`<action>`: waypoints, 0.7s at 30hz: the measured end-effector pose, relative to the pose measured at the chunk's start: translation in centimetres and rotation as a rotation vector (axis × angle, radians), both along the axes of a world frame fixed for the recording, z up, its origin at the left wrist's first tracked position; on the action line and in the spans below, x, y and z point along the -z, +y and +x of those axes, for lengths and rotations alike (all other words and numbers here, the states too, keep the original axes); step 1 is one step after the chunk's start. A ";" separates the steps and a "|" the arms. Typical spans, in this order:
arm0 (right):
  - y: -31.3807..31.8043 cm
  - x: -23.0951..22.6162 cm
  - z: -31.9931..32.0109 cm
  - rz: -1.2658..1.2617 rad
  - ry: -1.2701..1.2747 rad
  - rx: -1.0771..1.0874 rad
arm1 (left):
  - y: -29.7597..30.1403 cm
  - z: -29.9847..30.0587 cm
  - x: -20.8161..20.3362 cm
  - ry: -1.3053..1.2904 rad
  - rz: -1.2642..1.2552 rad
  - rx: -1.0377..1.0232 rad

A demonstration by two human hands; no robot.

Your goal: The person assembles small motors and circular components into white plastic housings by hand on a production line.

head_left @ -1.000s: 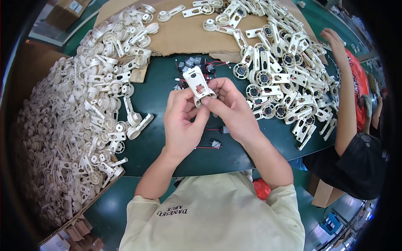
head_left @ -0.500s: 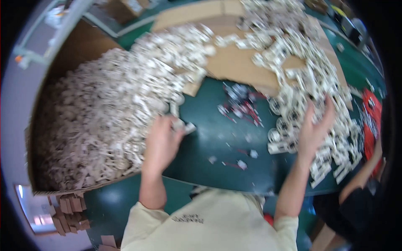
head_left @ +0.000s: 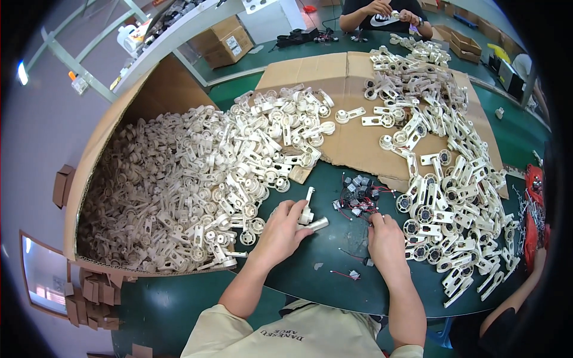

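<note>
My left hand (head_left: 282, 234) is closed around a cream plastic part (head_left: 307, 216) with a round end and a narrow arm. A pale tube-like piece (head_left: 319, 224) sticks out by its fingertips; whether it belongs to the same part I cannot tell. At the near edge of a heap of small grey-and-black blocks with red wires (head_left: 359, 194), the fingers of my right hand (head_left: 388, 240) are pinched together. What is between them is hidden. Two stray wired blocks (head_left: 354, 274) lie on the green table (head_left: 304, 280) between my forearms.
Left, a large cardboard box on its side (head_left: 89, 185) spills cream plastic parts (head_left: 197, 179). More such parts, several with dark round inserts (head_left: 425, 213), cover flattened cardboard (head_left: 340, 143) and table at right. Another person's arm (head_left: 525, 286) works beside a red bag (head_left: 533, 203); someone sits opposite (head_left: 387, 21).
My right hand has left the cream parts at right and come to the wired heap, its fingers closing. My left hand, with the cream part, is farther from the box. The view has tilted up.
</note>
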State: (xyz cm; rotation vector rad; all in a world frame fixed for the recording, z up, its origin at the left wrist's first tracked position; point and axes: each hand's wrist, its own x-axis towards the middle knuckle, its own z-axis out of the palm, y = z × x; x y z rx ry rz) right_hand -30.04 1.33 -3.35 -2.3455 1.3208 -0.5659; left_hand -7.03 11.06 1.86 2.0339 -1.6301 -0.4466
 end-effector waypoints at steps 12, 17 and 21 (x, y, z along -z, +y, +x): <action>-1.1 -2.1 0.7 -0.287 -0.353 0.191 | -1.8 1.3 0.0 -0.132 -0.030 -0.044; -2.7 -1.6 0.3 -0.196 -0.468 0.207 | -4.5 0.5 0.1 -0.076 0.131 -0.078; -2.6 -0.8 0.9 -0.183 -0.451 0.092 | -5.8 -0.2 0.9 -0.152 0.281 0.004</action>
